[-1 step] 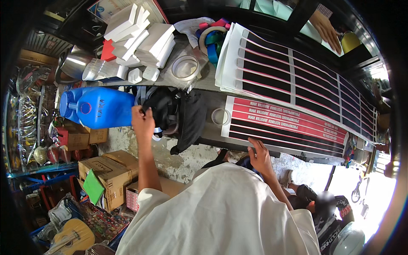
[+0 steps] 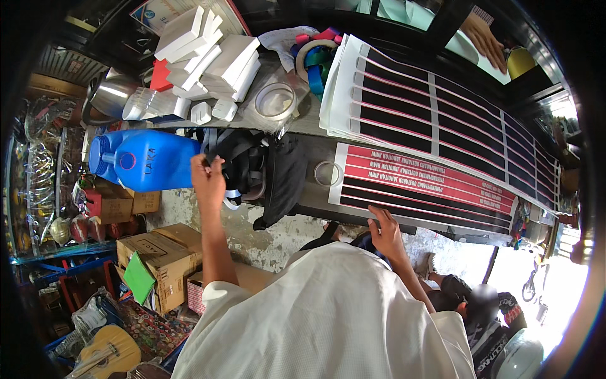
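My left hand (image 2: 208, 184) is raised beside a blue jerrycan (image 2: 165, 165), in front of a heap of black straps and cloth (image 2: 245, 159). Its fingers are pinched together, with something dark and small at their tips that I cannot make out. Over at the front edge of the work table, my right hand (image 2: 387, 232) rests with fingers apart and nothing in it. Just beyond its fingertips lies a printed sheet (image 2: 410, 183) with red and black strips. A roll of clear tape (image 2: 327, 173) sits at the sheet's left end.
On the raised shelf are a stack of black-striped sheets (image 2: 404, 101), white boxes (image 2: 227, 66) and a wide tape roll (image 2: 276, 101). Cardboard boxes (image 2: 165, 265) stand below left, near a small guitar (image 2: 112, 351). Another person's hand (image 2: 485, 42) shows at the upper right.
My left hand has shifted slightly left, away from the black straps, uncovering a greyish strap behind it. My right hand has stayed in place.
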Demonstrator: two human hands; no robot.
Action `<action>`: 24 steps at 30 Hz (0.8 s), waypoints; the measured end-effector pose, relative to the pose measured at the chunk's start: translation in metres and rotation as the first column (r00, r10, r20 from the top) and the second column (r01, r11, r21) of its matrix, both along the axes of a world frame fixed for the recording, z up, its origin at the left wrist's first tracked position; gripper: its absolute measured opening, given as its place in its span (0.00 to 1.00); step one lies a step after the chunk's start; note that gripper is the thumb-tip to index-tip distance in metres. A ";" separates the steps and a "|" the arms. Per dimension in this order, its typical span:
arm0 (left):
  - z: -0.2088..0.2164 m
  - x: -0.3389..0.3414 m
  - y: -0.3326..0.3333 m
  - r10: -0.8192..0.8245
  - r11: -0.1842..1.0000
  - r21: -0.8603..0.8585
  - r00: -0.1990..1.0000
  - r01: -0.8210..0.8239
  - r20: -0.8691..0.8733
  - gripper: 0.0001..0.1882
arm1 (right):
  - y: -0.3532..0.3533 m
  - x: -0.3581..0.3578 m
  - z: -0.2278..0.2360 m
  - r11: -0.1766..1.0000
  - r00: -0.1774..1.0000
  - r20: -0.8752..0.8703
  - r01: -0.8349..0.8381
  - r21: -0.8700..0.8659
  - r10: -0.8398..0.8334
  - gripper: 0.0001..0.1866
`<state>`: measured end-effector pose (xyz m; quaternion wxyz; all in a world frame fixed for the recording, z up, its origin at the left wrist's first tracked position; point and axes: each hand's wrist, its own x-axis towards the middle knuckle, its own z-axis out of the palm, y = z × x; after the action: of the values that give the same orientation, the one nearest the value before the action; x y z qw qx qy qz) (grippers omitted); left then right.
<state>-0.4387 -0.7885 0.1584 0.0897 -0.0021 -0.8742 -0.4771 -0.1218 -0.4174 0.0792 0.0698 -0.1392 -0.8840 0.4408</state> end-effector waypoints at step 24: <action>0.220 0.132 0.116 -0.844 0.267 -0.213 0.335 0.940 0.419 0.15 | -0.037 -0.068 0.204 0.607 0.806 -0.203 -0.560 -0.563 0.555 0.28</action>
<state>-0.3065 -0.6723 0.3786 -0.2971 -0.4624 -0.8005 -0.2389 -0.1894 -0.4546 0.2829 -0.1151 0.1300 -0.6964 0.6964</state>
